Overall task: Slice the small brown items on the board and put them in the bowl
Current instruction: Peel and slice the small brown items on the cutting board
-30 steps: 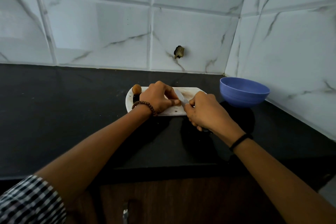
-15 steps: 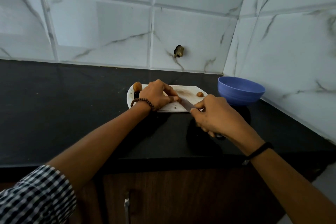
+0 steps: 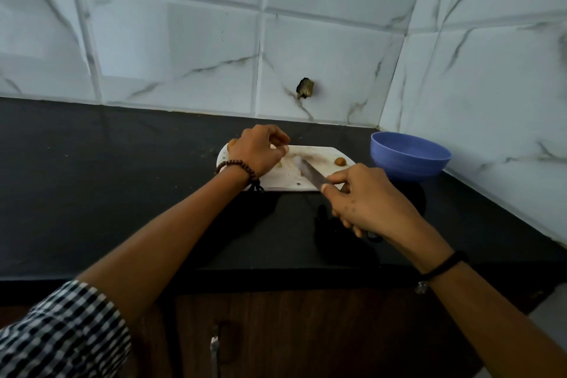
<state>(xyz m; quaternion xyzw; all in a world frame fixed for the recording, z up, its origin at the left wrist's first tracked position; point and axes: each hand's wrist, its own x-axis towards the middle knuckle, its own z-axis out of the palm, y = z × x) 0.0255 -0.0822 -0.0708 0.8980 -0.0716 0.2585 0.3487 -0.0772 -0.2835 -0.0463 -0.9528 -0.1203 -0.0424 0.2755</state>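
A white cutting board (image 3: 287,182) lies on the black counter. My left hand (image 3: 257,152) hovers over its left part with curled fingers, thumb and fingertips pinching what looks like a small brown piece. A whole brown item (image 3: 232,143) peeks out behind that hand. Another brown piece (image 3: 340,161) lies at the board's right end, and a small bit (image 3: 279,165) sits near the middle. My right hand (image 3: 365,201) grips a knife (image 3: 310,173), its blade slanting over the board with the tip near the centre. A blue bowl (image 3: 409,159) stands to the right of the board.
Black counter (image 3: 122,193) stretches wide to the left. White marble-tiled walls close the back and the right side, with a dark hole (image 3: 305,88) in the back wall. Below the counter's front edge is a wooden cabinet with a metal handle (image 3: 214,347).
My right hand drew the knife back toward me, so the blade and the brown piece at the board's right end now show. My left hand lifted slightly and shifted left.
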